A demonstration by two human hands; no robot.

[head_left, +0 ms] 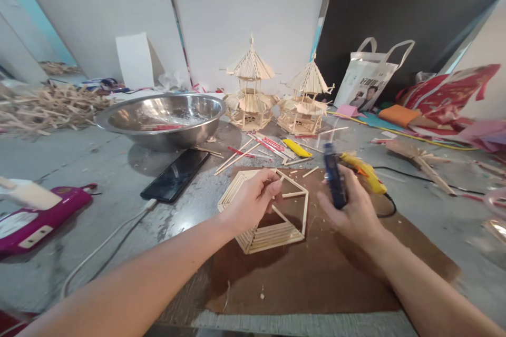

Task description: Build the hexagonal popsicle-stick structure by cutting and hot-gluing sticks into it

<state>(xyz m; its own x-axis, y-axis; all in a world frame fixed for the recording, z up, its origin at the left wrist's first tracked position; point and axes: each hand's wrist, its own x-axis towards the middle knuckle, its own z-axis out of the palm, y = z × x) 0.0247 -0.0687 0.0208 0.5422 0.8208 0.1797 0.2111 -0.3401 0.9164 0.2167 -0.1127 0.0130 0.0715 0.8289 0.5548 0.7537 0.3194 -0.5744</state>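
My left hand is over a many-sided frame of thin wooden sticks, its thumb and fingers pinched on what looks like a short wooden stick. Rows of sticks fill some sections of the frame; others show the brown mat beneath. My right hand is closed around a dark blue tool, held upright to the right of the frame. Motion blurs the tool, so its exact kind is unclear. Just beyond that hand lies a yellow glue gun with a black cord.
Two stick pagodas stand at the back. To the left are a steel bowl, a phone on a cable and a purple power strip. A yellow cutter lies beside loose sticks. A white bag stands back right.
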